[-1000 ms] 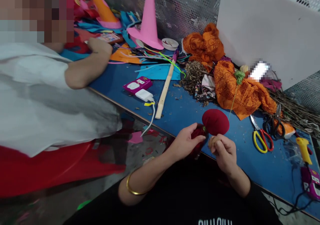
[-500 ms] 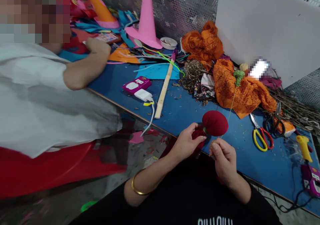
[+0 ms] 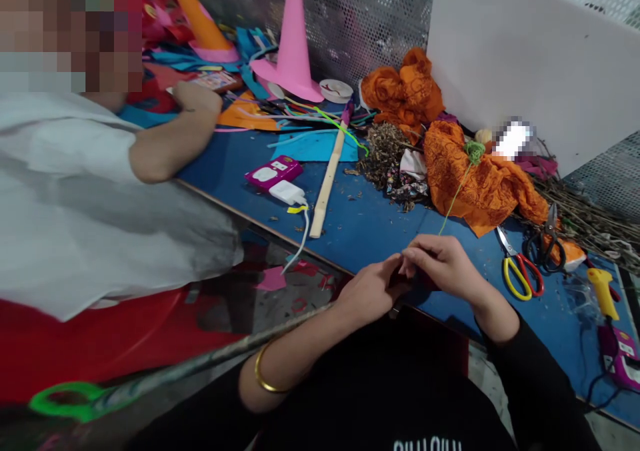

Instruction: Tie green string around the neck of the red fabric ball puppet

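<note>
My left hand (image 3: 367,294) is closed round the dark red cloth bundle (image 3: 423,281), which is mostly hidden behind my hands. My right hand (image 3: 443,264) meets it at the fingertips, pinched on a thin green yarn (image 3: 454,203). That yarn runs up to a green yarn ball (image 3: 473,151) resting on the orange patterned cloth (image 3: 465,184). Scissors with yellow and red handles (image 3: 523,277) lie to the right of my right hand, beside black scissors (image 3: 550,244).
A pale wooden stick (image 3: 327,181) and a purple power socket (image 3: 275,173) lie on the blue table (image 3: 370,217). A yellow glue gun (image 3: 603,291) is at the right. A pink cone hat (image 3: 293,51) stands behind. A person in white (image 3: 95,204) sits at left. A green-ended pole (image 3: 165,374) crosses below.
My right hand has moved up and left to meet my left hand. The red bundle's round end has turned out of sight. The pole at lower left has come into view.
</note>
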The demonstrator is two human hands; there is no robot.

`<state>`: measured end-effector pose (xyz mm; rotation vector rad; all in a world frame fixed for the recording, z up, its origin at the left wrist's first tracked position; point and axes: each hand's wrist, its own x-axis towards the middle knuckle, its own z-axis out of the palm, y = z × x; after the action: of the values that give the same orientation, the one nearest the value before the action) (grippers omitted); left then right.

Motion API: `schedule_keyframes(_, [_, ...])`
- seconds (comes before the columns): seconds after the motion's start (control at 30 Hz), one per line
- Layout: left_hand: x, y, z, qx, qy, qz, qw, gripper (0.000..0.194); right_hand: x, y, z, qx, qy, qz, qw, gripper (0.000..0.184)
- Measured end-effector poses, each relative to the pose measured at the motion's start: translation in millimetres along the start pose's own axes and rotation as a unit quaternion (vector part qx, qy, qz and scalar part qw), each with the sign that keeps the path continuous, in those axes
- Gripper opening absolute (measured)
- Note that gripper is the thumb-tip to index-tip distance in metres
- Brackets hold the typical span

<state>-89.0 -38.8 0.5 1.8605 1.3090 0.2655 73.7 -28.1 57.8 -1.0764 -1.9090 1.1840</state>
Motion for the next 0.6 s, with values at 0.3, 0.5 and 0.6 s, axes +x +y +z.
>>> schedule_keyframes(0.3, [-12,1,-9.0,0.019,-0.04,0.053,0.998,0.034,34,24,-16,0.193,-0.128,0.165,0.959,0.035])
schedule_keyframes(0.5, [-16,-2,-16.7,0.034,-0.057,0.119,0.991,0.024,36,60,-17,0.314,-0.173,0.228,0.905,0.037])
schedule_keyframes(0.6, [-16,-5,-19.7,0.02,-0.07,0.135,0.988,0.035,31,71,-12,0.34,-0.168,0.237,0.895,0.033])
